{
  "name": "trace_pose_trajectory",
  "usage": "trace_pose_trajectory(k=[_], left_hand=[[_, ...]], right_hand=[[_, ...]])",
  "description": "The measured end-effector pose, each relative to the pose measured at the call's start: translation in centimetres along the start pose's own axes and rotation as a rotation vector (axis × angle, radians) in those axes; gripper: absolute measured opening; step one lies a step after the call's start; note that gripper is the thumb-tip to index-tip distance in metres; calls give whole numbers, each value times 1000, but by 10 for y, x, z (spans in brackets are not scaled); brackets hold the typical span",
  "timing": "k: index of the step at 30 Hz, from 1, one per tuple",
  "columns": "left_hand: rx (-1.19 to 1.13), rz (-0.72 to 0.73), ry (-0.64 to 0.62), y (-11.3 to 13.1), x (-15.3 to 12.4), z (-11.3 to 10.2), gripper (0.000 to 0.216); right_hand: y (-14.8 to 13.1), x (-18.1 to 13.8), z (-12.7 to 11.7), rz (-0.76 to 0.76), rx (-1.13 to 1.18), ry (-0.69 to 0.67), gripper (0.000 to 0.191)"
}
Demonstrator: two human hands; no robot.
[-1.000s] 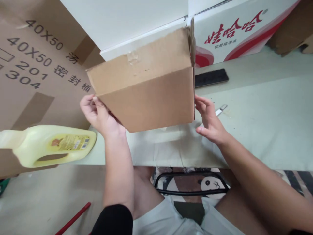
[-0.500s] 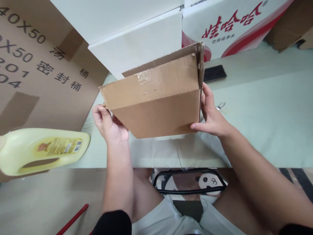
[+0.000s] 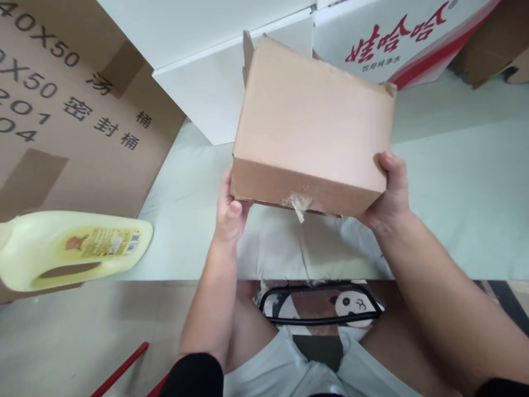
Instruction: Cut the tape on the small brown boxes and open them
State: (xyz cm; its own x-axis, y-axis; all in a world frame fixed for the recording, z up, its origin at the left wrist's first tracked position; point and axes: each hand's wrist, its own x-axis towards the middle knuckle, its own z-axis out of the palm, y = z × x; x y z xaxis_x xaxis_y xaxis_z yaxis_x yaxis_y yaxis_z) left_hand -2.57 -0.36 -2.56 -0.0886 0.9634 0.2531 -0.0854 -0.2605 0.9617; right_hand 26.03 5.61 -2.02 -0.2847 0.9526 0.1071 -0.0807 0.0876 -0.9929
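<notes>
A plain brown cardboard box is held up above the pale green table, its broad face turned toward me and a scrap of torn tape hanging from its near lower edge. My left hand grips the box's lower left corner from underneath. My right hand clasps the lower right corner, thumb on the front face.
A pale yellow jug with a handle lies on its side at the left table edge. A large brown printed carton leans at the left. White boxes and a red-and-white printed carton stand behind. A panda-print stool is below.
The box has been turned and shifted right, so its broad closed face now points at me. Both hands moved to its lower corners. The phone and blade on the table are now hidden.
</notes>
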Motion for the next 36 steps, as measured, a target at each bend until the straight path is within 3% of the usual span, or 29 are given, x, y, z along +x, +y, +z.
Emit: trace_pose_trajectory(k=[5, 12, 17, 23, 27, 30, 36], left_hand=[[126, 164, -3, -7, 8, 6, 86], [377, 319, 351, -4, 15, 14, 81], [404, 369, 423, -2, 13, 18, 66], [440, 369, 438, -10, 12, 18, 72], [401, 293, 362, -15, 11, 21, 75], [390, 266, 299, -16, 9, 23, 74], [348, 273, 247, -15, 9, 20, 84]], right_hand=[[-13, -3, 3, 128, 121, -1, 78], [-6, -5, -5, 248, 137, -32, 73], [-12, -15, 2, 292, 213, -133, 71], [-7, -20, 11, 230, 317, -42, 79], [12, -15, 11, 128, 82, 124, 77], [22, -11, 9, 57, -70, 144, 73], [28, -9, 11, -75, -153, 185, 60]])
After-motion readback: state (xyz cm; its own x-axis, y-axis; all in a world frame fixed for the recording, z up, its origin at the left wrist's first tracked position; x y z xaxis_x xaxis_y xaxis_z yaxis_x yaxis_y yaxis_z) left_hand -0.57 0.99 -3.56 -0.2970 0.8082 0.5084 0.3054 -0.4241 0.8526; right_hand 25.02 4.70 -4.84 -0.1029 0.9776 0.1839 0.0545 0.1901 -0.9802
